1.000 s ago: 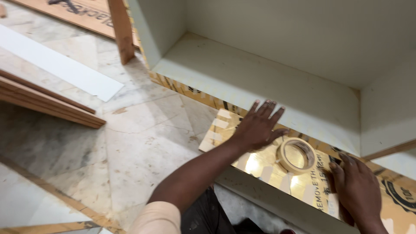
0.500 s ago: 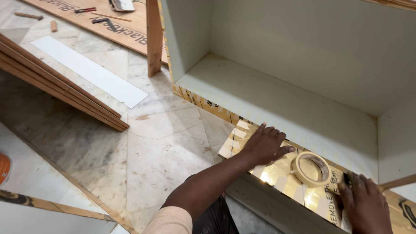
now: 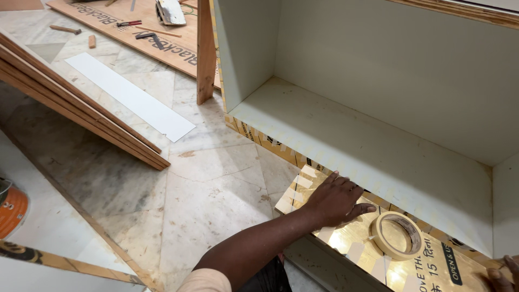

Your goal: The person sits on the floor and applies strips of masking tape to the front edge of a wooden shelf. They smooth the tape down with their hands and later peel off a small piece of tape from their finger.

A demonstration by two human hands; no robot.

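Observation:
My left hand lies flat, fingers apart, on the left end of a shiny yellow film-covered panel with short strips of masking tape along its edges. A roll of beige masking tape rests on the panel just right of that hand, not touched. Only the fingertips of my right hand show at the bottom right corner, on the same panel. The panel lies along the front edge of a white open cabinet, whose front edge is also taped.
A stack of long wooden strips and a white laminate strip lie on the marble floor at left. An upright wooden post stands by the cabinet's side. A plywood sheet with tools lies at the back, an orange container at far left.
The view has swung so more floor and cabinet show. My left hand stays flat on the panel. My right hand has slipped almost out of view at the right.

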